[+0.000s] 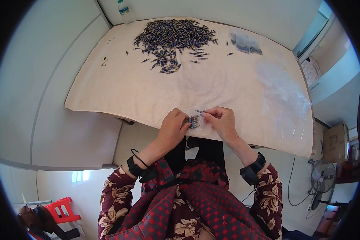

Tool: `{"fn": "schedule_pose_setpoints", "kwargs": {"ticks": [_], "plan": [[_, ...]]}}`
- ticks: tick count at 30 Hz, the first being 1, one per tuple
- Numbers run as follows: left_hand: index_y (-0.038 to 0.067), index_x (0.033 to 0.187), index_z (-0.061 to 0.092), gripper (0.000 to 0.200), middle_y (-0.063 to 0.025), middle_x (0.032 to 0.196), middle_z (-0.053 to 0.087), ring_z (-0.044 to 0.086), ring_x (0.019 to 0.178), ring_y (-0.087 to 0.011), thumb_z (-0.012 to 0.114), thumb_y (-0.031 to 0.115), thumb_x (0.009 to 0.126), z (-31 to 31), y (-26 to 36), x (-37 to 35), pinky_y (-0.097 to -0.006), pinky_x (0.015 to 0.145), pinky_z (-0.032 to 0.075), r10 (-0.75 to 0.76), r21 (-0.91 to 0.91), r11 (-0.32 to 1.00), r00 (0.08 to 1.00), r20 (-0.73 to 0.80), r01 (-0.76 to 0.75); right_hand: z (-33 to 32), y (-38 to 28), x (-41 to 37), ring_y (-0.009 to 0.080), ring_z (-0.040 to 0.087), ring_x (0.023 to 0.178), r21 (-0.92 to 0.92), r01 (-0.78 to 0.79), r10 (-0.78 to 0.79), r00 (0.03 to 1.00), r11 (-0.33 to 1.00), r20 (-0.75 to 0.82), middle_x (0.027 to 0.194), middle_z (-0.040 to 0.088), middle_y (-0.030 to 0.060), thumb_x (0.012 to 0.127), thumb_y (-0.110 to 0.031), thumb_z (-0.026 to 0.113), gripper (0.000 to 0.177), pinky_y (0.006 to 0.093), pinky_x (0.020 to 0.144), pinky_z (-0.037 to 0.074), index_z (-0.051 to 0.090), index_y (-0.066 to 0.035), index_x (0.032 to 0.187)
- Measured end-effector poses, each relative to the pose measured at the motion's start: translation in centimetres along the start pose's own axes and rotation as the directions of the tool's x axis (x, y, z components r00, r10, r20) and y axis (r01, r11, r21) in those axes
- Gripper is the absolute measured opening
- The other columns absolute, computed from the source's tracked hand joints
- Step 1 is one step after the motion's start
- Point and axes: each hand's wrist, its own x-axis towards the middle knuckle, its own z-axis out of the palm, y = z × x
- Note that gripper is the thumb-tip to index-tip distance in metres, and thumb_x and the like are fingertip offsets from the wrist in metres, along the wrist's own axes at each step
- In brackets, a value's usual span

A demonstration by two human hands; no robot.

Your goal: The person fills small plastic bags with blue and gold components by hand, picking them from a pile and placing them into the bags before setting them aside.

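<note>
- The left grip (173,128) rests at the near edge of the bench (120,90), back of the hand up and knuckles raised. Its fingers curl inward and are clenched on the left side of a small clear bag (194,120).
- Its forearm comes up from the lower left, with a dark band and a thin black loop at the wrist.
- The right grip (222,122) comes in from the other side with the wrist slightly bent. Thumb and fingertips pinch the bag's upper right edge, and the other fingers are folded loosely beneath. A thick black band sits on that wrist.
- The small clear bag is held between the two grips, low over the bench's near edge. It is thin, see-through film with a little bunch of slim, dark blue pieces inside.
- A cream cloth (228,80) with a soft, towel-like nap covers the bench and hangs over its edges.
- A wide heap of loose pieces (174,36), dark blue, short and rod-like, lies on the far side, well apart from the grips. A few strays are scattered on its near side.
- Filled bags (246,43) lie flat just to the right of the heap.
- Empty bags (284,96), glossy and crinkled, lie in a loose spread near the right edge.
- A clear plastic bottle (125,11) stands upright at the far left corner.
- The sleeves (112,196) are dark red with a pale floral print.
</note>
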Motion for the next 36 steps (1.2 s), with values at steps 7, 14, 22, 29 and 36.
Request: {"fn": "schedule_pose_setpoints", "kwargs": {"ticks": [7,14,22,29,36], "plan": [[0.0,0.09,0.058,0.021,-0.0157,0.091,0.054,0.054,0.086,-0.0345,0.069,0.004,0.072,0.5,-0.5,0.0,-0.041,0.073,0.046,0.06,-0.002,0.998,0.998,-0.033,-0.06,-0.2,-0.6,0.4,0.009,0.062,0.062,-0.086,0.003,-0.001,1.0,0.996,0.015,0.074,0.068,0.0073,0.082,-0.003,0.069,0.01,0.0207,0.058,0.051,0.068,0.006,0.086],[0.001,0.089,0.06,0.02,-0.0141,0.092,0.056,0.055,0.088,-0.0334,0.069,0.003,0.072,0.5,-0.6,-0.1,-0.0402,0.075,0.047,0.101,0.029,0.995,0.994,-0.043,-0.1,0.6,-0.7,0.6,0.009,0.062,0.063,-0.002,-0.065,0.065,0.998,0.998,-0.009,0.075,0.068,0.007,0.083,-0.003,0.068,0.01,0.0202,0.058,0.051,0.067,0.006,0.088],[0.002,0.089,0.063,0.018,-0.0129,0.092,0.059,0.058,0.086,-0.032,0.07,0.003,0.073,0.4,-0.7,-0.1,-0.0383,0.072,0.048,0.138,0.021,0.99,0.988,-0.063,-0.137,0.7,0.1,0.6,0.0084,0.062,0.066,-0.044,-0.001,0.001,1.0,0.999,0.007,0.075,0.068,0.0072,0.082,-0.001,0.066,0.009,0.0206,0.059,0.051,0.067,0.006,0.088],[0.002,0.089,0.062,0.018,-0.0131,0.092,0.059,0.058,0.084,-0.0321,0.07,0.003,0.073,0.4,-0.6,-0.1,-0.0381,0.071,0.049,0.089,-0.012,0.996,0.992,-0.084,-0.09,0.0,-0.3,1.1,0.0082,0.062,0.067,-0.218,0.031,-0.003,0.992,0.976,0.127,0.076,0.069,0.0065,0.078,0.001,0.067,0.009,0.0218,0.061,0.05,0.069,0.005,0.086],[0.002,0.088,0.062,0.017,-0.0132,0.091,0.059,0.059,0.083,-0.0318,0.07,0.003,0.073,0.3,-0.8,-0.1,-0.0375,0.07,0.049,0.122,-0.002,0.992,0.99,-0.074,-0.123,0.9,0.1,1.3,0.01,0.063,0.066,-0.32,0.204,-0.185,0.979,0.925,0.088,0.074,0.069,0.0079,0.078,0.001,0.066,0.01,0.0227,0.061,0.05,0.07,0.004,0.087]]}}
